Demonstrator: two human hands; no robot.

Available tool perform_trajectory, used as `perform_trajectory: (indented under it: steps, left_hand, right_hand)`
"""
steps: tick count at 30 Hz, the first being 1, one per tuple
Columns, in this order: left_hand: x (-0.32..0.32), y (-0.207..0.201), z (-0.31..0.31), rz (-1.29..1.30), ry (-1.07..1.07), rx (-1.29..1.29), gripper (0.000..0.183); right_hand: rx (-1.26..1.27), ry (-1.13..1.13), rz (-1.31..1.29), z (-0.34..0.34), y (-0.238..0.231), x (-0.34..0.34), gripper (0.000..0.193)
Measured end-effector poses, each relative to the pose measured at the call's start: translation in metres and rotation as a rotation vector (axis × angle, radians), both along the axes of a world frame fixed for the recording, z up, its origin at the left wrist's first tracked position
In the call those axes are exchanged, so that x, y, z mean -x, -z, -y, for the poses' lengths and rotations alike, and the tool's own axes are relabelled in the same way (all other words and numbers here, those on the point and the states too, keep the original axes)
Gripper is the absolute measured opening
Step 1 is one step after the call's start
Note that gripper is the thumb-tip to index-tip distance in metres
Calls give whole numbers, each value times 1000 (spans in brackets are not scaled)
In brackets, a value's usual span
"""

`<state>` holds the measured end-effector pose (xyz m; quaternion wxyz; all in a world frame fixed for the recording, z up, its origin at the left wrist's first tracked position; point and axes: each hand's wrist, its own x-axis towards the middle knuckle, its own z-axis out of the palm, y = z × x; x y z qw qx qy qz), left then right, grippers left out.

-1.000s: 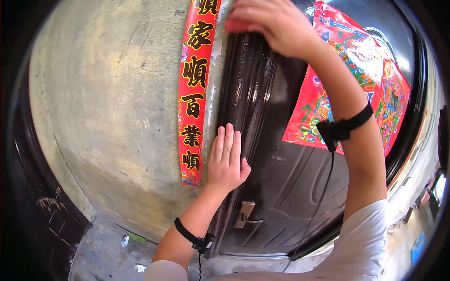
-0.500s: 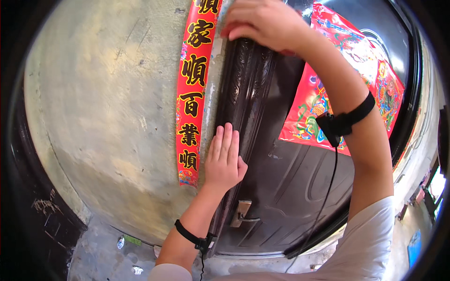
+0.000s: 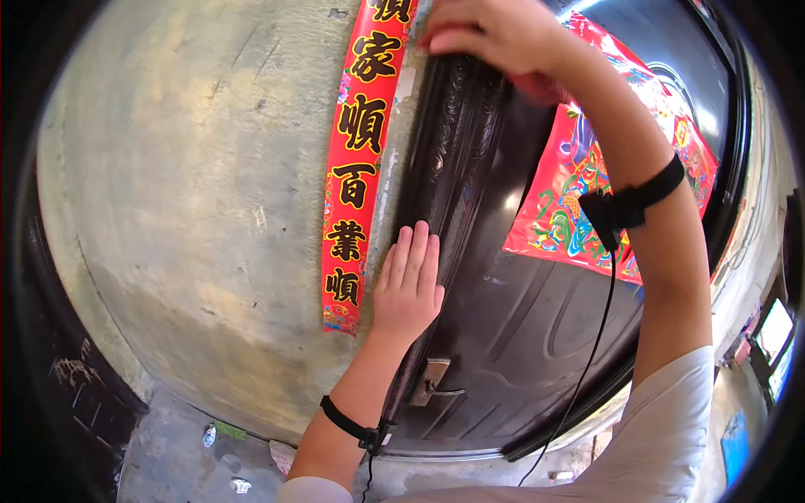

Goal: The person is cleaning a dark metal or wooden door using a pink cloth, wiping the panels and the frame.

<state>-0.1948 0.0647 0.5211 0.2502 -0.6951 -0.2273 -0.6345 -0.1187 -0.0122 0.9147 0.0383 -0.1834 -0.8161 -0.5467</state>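
Note:
My left hand lies flat on the dark carved door frame, fingers together and stretched upward. High up at the frame, my right hand bends over its face, smeared by motion. Its fingers close on what looks like a red cloth, mostly hidden under the palm. Left of the frame, a long red paper banner with black, gold-edged characters hangs on the wall; its top runs out of view. A shiny red poster with colourful figures is on the dark door, partly behind my right arm.
The rough plaster wall fills the left side. A metal door handle juts out low on the door. Small litter lies on the concrete floor. A black cable hangs from the strap on my right forearm.
The view has shifted slightly, so the banner and frame sit further right. My right hand has moved a little along the upper frame. My left hand stays pressed on the frame.

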Motion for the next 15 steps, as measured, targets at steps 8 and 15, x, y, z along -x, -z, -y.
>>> perform_trajectory:
  steps: [8, 15]
  left_hand:
    - [-10, 0, 1, 19, 22, -27, 78]
    - [-7, -1, -2, 19, -57, -39, 73]
  right_hand:
    - [-229, -57, -132, -2, -30, -22, 32]
    - [-61, -216, -19, -31, 62, -25, 27]
